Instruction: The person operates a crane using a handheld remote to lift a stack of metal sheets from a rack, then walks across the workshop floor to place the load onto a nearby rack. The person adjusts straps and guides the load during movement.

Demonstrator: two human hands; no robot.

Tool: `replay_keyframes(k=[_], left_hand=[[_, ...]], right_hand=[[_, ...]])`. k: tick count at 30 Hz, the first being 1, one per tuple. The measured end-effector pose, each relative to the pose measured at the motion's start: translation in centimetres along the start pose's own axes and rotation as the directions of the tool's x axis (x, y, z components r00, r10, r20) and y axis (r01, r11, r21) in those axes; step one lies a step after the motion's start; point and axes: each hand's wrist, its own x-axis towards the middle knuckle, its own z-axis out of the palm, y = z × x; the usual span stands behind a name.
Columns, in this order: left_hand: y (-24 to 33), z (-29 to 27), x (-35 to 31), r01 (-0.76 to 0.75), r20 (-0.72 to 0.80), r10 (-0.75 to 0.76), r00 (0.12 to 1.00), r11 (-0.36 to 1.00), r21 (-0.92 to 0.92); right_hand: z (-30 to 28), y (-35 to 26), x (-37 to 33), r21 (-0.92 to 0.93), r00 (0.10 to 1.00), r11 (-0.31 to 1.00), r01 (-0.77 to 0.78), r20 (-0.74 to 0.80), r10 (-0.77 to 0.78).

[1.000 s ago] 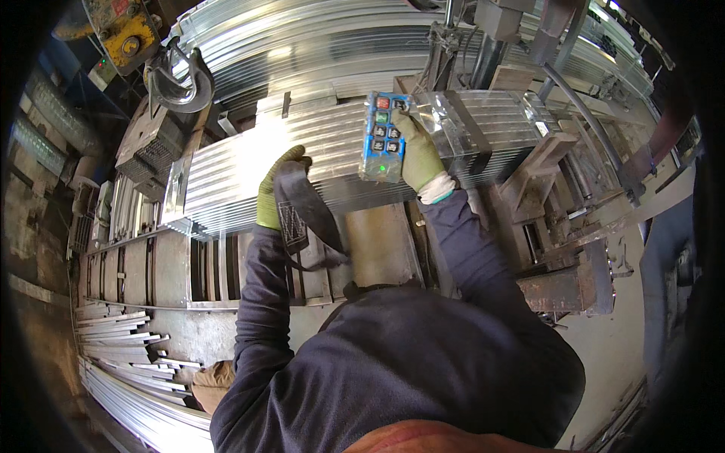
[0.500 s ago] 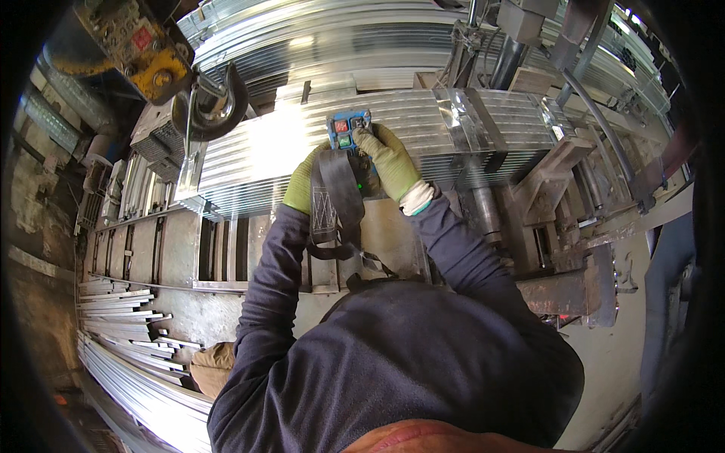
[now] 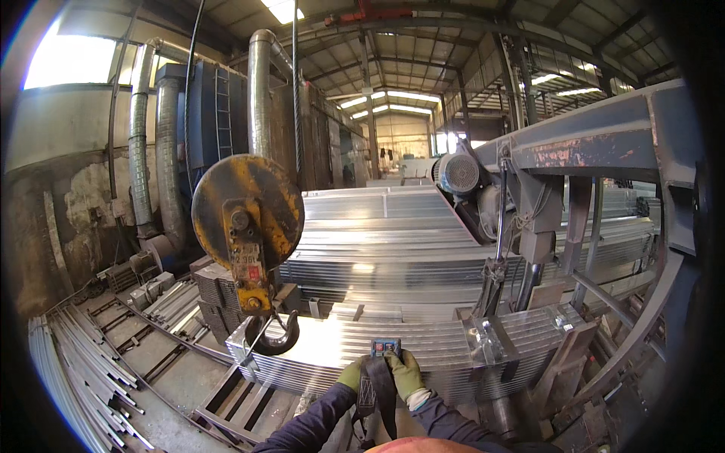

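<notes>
Remote ctrl [image 3: 384, 346] is held in front of metal tube bundle [image 3: 438, 341]; fingers of R hand [image 3: 407, 375] are clamped on it. L hand [image 3: 352, 373] is placed just beside, fingers part. hidden, grip can't be told. Dark strap [image 3: 379, 386] is hung btwn hands, crane hook [image 3: 281, 345] nr bundle's L end.

Bundle [image 3: 438, 334]: silver, long parallel stripes, black band [image 3: 504, 349]. At bundle's near edge: left glove [image 3: 352, 374], right glove [image 3: 408, 376] yellow-green, right cuff [image 3: 420, 398] white; remote [image 3: 387, 345] blue, red button; strap [image 3: 384, 386] black, pale stitching; sleeves [image 3: 321, 420] dark navy. Above bundle's left end: pulley [image 3: 215, 205] worn yellow and black, hook [image 3: 285, 341] dark. Beyond bundle, leftward: cabinet [image 3: 200, 113] blue, duct [image 3: 259, 98] silver. Beyond bundle, rightward: beam [image 3: 596, 149] blue-grey, pinkish rust patches.
</notes>
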Motion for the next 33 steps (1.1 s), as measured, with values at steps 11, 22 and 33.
replay_keyframes(k=[11, 22, 33], left_hand=[[1.9, -1.1, -3.0, 0.055, -0.185, -0.045, 0.982, 0.997, 0.047], [4.6, 0.4, -6.3, 0.179, 0.012, -0.234, 0.972, 0.709, -0.682], [5.3, 3.4, -6.3, 0.175, 0.335, -0.179, 0.925, -0.582, -0.794]], right_hand=[[1.2, 0.0, -0.8, -0.395, 0.973, 0.89, 0.228, 0.124, -0.194], [1.9, -1.7, -3.8, -0.238, 0.994, 0.971, -0.028, 0.091, 0.052], [-0.5, -2.4, -5.1, -0.112, 0.955, 0.953, -0.283, 0.057, 0.291]])
